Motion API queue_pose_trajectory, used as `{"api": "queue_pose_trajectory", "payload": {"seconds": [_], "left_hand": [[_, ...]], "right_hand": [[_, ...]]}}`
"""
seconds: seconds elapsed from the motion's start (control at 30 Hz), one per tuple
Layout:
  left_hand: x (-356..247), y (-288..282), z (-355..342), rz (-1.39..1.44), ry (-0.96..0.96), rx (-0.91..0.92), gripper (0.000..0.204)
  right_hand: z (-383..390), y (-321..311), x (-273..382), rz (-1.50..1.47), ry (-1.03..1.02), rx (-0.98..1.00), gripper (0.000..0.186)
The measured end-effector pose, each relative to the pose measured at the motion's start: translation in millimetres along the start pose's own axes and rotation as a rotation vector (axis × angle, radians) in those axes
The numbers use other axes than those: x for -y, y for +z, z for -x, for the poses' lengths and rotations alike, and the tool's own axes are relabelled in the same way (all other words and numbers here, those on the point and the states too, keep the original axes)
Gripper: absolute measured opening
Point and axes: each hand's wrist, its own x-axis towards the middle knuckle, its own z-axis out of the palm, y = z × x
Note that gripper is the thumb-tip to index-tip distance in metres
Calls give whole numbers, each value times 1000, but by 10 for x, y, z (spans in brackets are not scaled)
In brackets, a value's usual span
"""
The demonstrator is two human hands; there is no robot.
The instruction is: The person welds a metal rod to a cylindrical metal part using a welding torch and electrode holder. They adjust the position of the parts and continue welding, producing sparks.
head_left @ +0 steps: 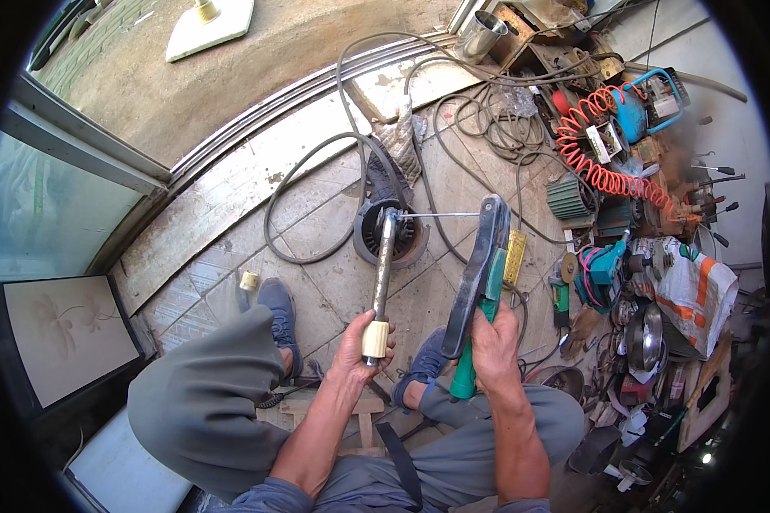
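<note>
My left hand [357, 346] is closed round the lower part of a metal rod [383, 278], next to its pale yellow sleeve [375, 339]. The rod points away from me, and its far end overlaps a round dark housing [415, 244] on the floor. In my right hand [496, 346] is what looks like a welding electrode holder [475, 286], with a long black part and a green handle. A thin straight rod [445, 215] reaches left from its top toward the metal rod's far end. I cannot tell whether they touch.
Black cables [316, 141] loop across the tiled floor. To the right lie an orange coiled hose [586, 162], a teal power tool [603, 274], a white sack [693, 291] and several metal parts. A door track [257, 128] runs at the far left.
</note>
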Motion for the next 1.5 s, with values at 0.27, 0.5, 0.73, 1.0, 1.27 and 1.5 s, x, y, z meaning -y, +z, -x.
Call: {"api": "queue_pose_trajectory", "payload": {"seconds": [0.27, 0.5, 0.73, 1.0, 1.27, 1.5], "left_hand": [[0, -30, -24, -2, -1, 9, 34], [2, -26, -20, 4, -1, 18, 34], [-2, -22, -8, 9, -8, 15, 34], [0, -29, -14, 5, -10, 18, 34], [-3, -35, -7, 4, -2, 21, 34], [1, -68, -34, 19, -10, 46, 33]], "right_hand": [[-17, -6, -23, -28, -15, -6, 21], [-21, -4, -7, -31, -8, 1, 21], [-24, -11, -17, -22, -7, 10, 20], [-7, -11, -4, 74, -23, -4, 19], [3, 21, 37, 130, -40, -20, 21], [-18, -26, -6, 78, -46, 7, 21]]}}
